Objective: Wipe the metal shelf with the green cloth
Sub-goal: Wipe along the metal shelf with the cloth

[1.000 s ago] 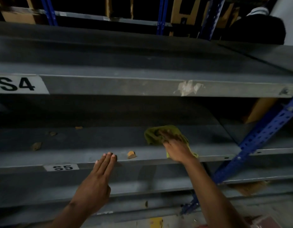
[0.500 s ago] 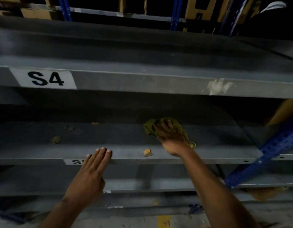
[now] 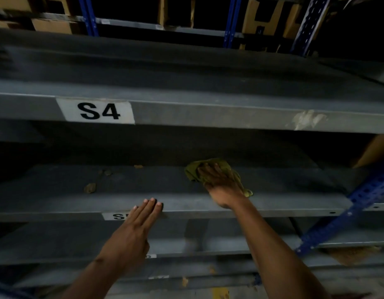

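The grey metal shelf point(image 3: 57, 186) runs across the middle of the view, its S5 label partly covered by my left hand. On it lies the green cloth point(image 3: 192, 171), crumpled, right of centre. My right hand point(image 3: 219, 182) presses flat on the cloth with fingers spread, covering most of it. My left hand point(image 3: 141, 221) rests with straight fingers on the shelf's front lip, holding nothing, to the left of the cloth.
Brown scraps of debris point(image 3: 90, 187) lie on the shelf left of the cloth, more point(image 3: 108, 172) further back. The S4 shelf point(image 3: 208, 114) overhangs close above. A blue slotted upright point(image 3: 359, 203) stands at the right. Lower shelves sit beneath.
My right hand has pushed the cloth further back on the shelf. The small brown scrap that lay on the front lip near my right hand is no longer in sight. The view shifted left.
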